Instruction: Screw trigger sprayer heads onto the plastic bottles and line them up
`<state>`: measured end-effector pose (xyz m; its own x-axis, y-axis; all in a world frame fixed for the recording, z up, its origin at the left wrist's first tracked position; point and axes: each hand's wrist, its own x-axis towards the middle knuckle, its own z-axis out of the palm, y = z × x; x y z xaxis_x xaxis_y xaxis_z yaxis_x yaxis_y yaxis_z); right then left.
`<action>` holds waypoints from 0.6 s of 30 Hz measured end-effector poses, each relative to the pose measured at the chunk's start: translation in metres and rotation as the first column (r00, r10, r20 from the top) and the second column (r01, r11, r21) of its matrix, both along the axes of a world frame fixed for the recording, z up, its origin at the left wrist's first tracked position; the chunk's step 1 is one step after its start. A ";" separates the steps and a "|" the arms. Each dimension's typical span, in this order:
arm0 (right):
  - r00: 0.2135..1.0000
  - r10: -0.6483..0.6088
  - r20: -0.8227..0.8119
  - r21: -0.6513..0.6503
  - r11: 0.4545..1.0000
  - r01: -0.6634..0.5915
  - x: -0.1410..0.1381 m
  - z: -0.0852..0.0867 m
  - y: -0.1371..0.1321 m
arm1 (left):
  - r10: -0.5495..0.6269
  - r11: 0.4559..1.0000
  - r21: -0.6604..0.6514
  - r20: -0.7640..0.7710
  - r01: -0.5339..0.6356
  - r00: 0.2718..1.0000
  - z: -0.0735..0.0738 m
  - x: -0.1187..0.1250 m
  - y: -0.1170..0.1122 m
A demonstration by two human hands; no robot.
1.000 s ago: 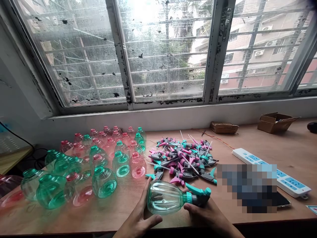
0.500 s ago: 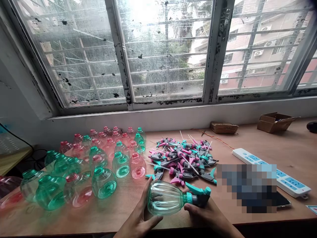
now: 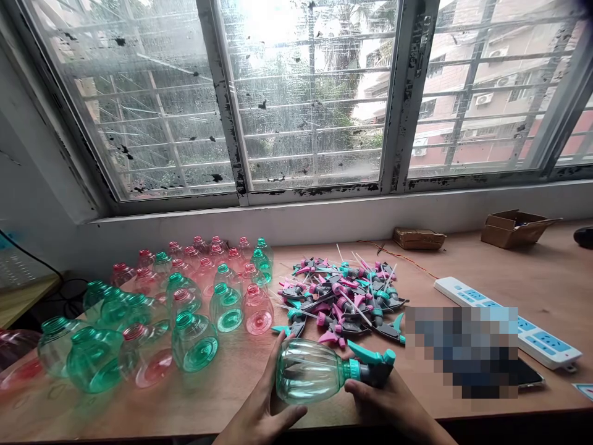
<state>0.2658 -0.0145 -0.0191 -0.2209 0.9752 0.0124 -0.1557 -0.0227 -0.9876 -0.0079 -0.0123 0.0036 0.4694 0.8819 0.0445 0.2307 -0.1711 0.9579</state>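
Observation:
A clear green spray bottle (image 3: pixel 311 372) lies sideways between my hands near the table's front edge. My left hand (image 3: pixel 269 395) is wrapped around its base end, thumb below and fingers behind. At the neck sits a grey and teal trigger sprayer (image 3: pixel 373 364), its teal lever facing up. My right hand (image 3: pixel 382 395) grips the sprayer head from below, with some fingers hidden behind it. Just beyond the bottle is a heap of loose trigger sprayers (image 3: pixel 340 300) in pink, teal and grey. Several open-necked green and pink bottles (image 3: pixel 194 343) stand to the left.
On the right a white power strip (image 3: pixel 509 321) lies beside a dark, blurred-out flat device (image 3: pixel 530 374). Two brown cardboard boxes (image 3: pixel 419 239) sit at the back below the window. The wooden table's (image 3: pixel 185 408) front edge runs close to my hands.

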 end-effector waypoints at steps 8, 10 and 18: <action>0.999 0.008 -0.050 -0.028 1.000 -0.009 -0.001 0.000 -0.001 | 0.017 1.000 0.017 -0.042 -0.016 0.999 -0.009 -0.009 0.002; 0.999 -0.009 -0.040 -0.028 1.000 0.008 -0.002 0.002 -0.001 | 0.003 1.000 -0.003 -0.047 -0.003 0.999 -0.008 -0.009 0.003; 0.992 -0.059 -0.113 0.006 0.998 0.061 -0.002 -0.002 0.002 | 0.024 0.999 0.042 -0.051 -0.022 0.998 -0.003 -0.002 0.000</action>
<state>0.2642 -0.0123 -0.0216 -0.1587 0.9864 0.0434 -0.2671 -0.0005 -0.9637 -0.0098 -0.0122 0.0003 0.4517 0.8903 0.0580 0.2834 -0.2049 0.9369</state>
